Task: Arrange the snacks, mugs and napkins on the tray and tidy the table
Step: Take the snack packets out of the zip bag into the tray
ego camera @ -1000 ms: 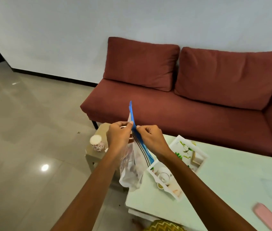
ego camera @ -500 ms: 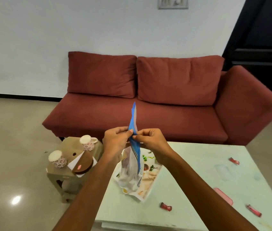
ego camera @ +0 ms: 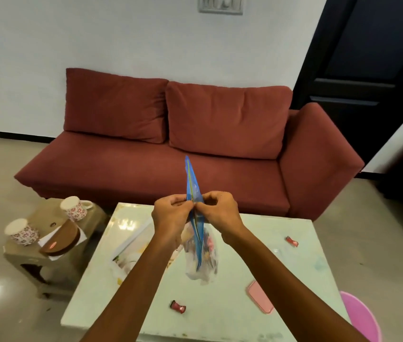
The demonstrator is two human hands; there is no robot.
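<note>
My left hand and my right hand both pinch the blue zip strip of a clear plastic snack bag, held up over the pale green table. The bag hangs below my hands with wrapped snacks inside. A white floral tray lies on the table's left part, mostly hidden by my left forearm. Two red wrapped snacks lie loose on the table. Two floral mugs stand on a low stool to the left, beside white napkins under a brown holder.
A pink lid lies on the table's right front. A pink bin stands at the right front corner. A red sofa fills the space behind the table. A dark door is at the far right.
The view swung right, bringing the whole table and sofa arm into sight. My hands kept hold of the bag's zip strip and now hang it over the table's middle instead of its left edge.
</note>
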